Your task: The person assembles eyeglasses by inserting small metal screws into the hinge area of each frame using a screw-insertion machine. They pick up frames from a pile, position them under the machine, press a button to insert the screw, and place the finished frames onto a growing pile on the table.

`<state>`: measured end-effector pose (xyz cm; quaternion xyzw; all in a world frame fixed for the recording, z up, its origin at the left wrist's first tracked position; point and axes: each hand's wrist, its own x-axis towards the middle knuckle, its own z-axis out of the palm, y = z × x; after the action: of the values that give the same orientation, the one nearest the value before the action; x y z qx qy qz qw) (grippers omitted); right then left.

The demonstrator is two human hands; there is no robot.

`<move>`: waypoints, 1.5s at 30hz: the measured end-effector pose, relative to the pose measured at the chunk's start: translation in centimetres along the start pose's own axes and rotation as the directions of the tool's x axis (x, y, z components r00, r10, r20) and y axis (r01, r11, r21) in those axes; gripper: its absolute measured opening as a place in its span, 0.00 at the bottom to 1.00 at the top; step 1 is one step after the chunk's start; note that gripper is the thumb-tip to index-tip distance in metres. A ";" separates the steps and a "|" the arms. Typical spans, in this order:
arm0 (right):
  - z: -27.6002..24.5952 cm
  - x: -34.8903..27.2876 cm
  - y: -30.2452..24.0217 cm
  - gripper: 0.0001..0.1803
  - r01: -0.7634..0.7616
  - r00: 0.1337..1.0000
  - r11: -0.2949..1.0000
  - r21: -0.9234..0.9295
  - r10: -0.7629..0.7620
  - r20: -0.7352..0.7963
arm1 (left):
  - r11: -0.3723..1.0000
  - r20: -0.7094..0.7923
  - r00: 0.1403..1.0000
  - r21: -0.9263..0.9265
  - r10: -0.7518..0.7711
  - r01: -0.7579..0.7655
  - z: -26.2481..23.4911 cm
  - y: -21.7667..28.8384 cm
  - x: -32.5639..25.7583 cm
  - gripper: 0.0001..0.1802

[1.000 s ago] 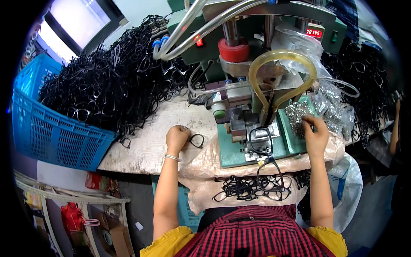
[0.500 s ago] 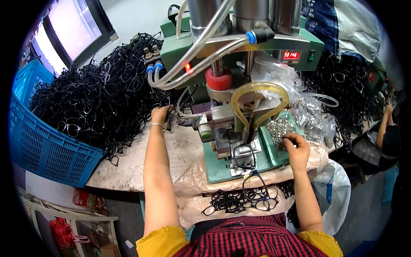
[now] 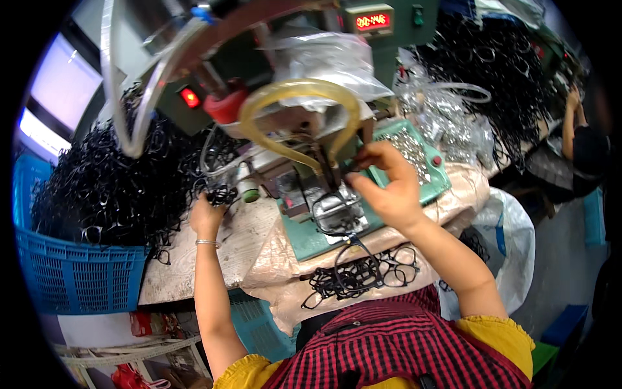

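Observation:
My left hand (image 3: pixel 206 218) is at the edge of a large heap of black eyeglass frames (image 3: pixel 123 188), its fingers closed on a dark eyeglass frame (image 3: pixel 223 193). My right hand (image 3: pixel 394 188) reaches in beside the green press machine, thumb and fingers curled together near its working point; anything between the tips is too small to make out. One eyeglass frame (image 3: pixel 334 214) sits at the metal fixture under the press, with its lower part (image 3: pixel 358 262) hanging toward me. Small silvery metal parts (image 3: pixel 405 149) lie in a green tray (image 3: pixel 442 185) beyond my right hand.
A curved yellow tube (image 3: pixel 298 87) arches over the fixture. More frames (image 3: pixel 350 275) lie on brown wrapping before me. A blue crate (image 3: pixel 84 275) stands left, clear bags (image 3: pixel 453 126) of metal parts right. Another person's arm (image 3: pixel 570 117) shows far right.
My right hand has moved left from the metal parts to the press fixture. My left hand remains at the heap, now with a frame in its fingers. The whole view has shifted and tilted.

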<state>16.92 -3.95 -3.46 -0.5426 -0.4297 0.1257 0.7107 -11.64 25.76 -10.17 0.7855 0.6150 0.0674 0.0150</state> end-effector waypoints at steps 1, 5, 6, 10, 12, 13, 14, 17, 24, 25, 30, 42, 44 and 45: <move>0.2 -0.5 -0.1 0.17 -0.020 1.000 0.999 -0.042 0.020 -0.012 | 1.000 0.047 0.999 0.025 -0.012 0.011 0.2 0.0 0.1 0.37; 1.4 -0.9 -0.2 0.18 -0.083 0.996 0.988 0.130 0.084 -0.002 | 0.986 0.091 0.990 -0.135 0.110 -0.097 3.1 -4.8 2.0 0.39; 1.5 -0.7 -0.2 0.19 -0.088 0.996 0.983 0.159 0.090 -0.006 | 0.943 0.151 0.987 -0.333 0.054 0.000 2.0 -3.6 1.3 0.38; 2.6 -0.9 -1.5 0.24 -0.221 0.974 0.889 0.401 0.219 0.051 | 0.425 0.290 0.956 -0.860 -0.045 0.281 -1.5 -1.3 -2.2 0.25; 3.0 -1.3 -1.3 0.24 -0.240 0.969 0.877 0.417 0.244 0.044 | 0.064 0.251 0.952 -0.962 -0.175 0.266 0.2 -3.1 -3.3 0.20; 3.1 -1.6 -1.8 0.24 -0.256 0.963 0.875 0.412 0.268 0.030 | -0.064 0.127 0.977 -0.991 -0.172 0.117 0.8 -3.3 -4.7 0.19; 3.1 -1.7 -2.4 0.24 -0.266 0.958 0.873 0.408 0.287 0.011 | -0.190 -0.004 0.984 -0.981 -0.180 -0.039 -0.2 -1.5 -6.7 0.18; 1.3 -2.6 -4.1 0.28 -0.173 0.980 0.972 0.157 0.155 0.121 | -0.148 -0.453 0.887 -0.874 -0.095 -0.462 -6.1 7.2 -14.3 0.15; -7.3 -0.3 4.6 0.14 -0.019 1.000 0.483 -0.875 0.011 -0.016 | 0.014 -0.612 0.220 -0.323 0.760 -0.946 -10.2 16.3 -18.0 0.12; -8.2 -0.6 5.3 0.13 -0.019 1.000 0.462 -0.887 -0.003 -0.023 | 0.002 -0.630 0.208 -0.311 0.748 -0.950 -9.8 16.6 -17.7 0.13; -8.7 -1.1 7.7 0.09 0.045 0.993 0.514 -0.857 -0.117 -0.018 | -0.023 -0.590 0.206 -0.356 0.781 -0.934 -9.9 16.6 -17.3 0.15; -10.4 -2.6 8.3 0.06 -0.058 0.978 0.817 -0.573 -0.068 -0.196 | 0.683 -0.660 0.676 -0.330 0.326 -0.652 -5.1 1.9 -19.1 0.13; -11.9 -3.7 8.2 0.08 -0.288 0.877 0.954 -0.087 0.226 -0.425 | 0.758 -0.513 0.853 -0.593 -0.096 -0.271 -3.9 -0.7 -15.4 0.09; -11.4 -3.7 8.6 0.08 -0.298 0.876 0.943 -0.148 0.209 -0.435 | 0.801 -0.555 0.832 -0.503 -0.011 -0.324 -3.6 -1.7 -13.8 0.08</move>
<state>25.73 -10.60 -13.26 -0.6806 -0.2053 0.0547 0.7012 -17.00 12.62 -8.04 0.7428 0.4743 0.4663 0.0758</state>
